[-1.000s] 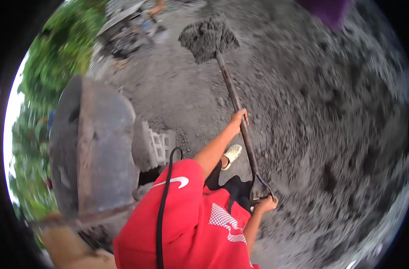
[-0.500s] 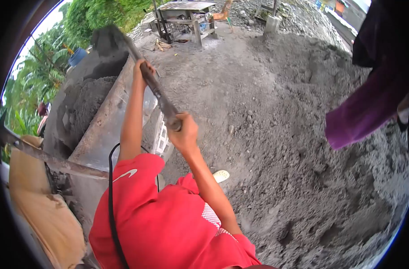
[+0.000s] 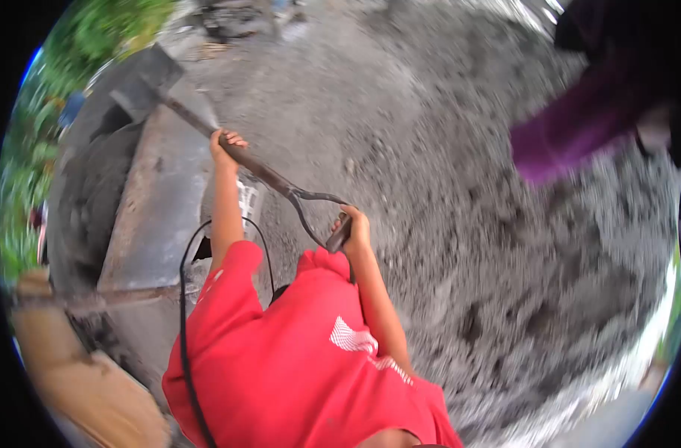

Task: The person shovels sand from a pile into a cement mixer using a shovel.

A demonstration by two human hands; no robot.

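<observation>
A shovel (image 3: 269,178) slants across the view, its handle end near my chest and its metal blade up at the left. My left hand (image 3: 225,149) is closed round the shaft partway along. My right hand (image 3: 357,228) grips the D-shaped handle at the near end. The blade is over the edge of a large metal container (image 3: 161,205) with dark grey sand (image 3: 94,198) inside. Its face is turned up and looks bare, though motion blurs it.
Rough grey sand (image 3: 519,269) covers the ground to my right. A purple cloth or sleeve (image 3: 572,131) hangs at the upper right. A tan sheet (image 3: 94,373) lies at the lower left, beside a metal bar (image 3: 124,299). A black cord (image 3: 183,336) runs along my shirt.
The shovel has been drawn back toward me and its blade has turned, no longer showing a dark load. My right hand has moved right, bringing the D-shaped handle into sight.
</observation>
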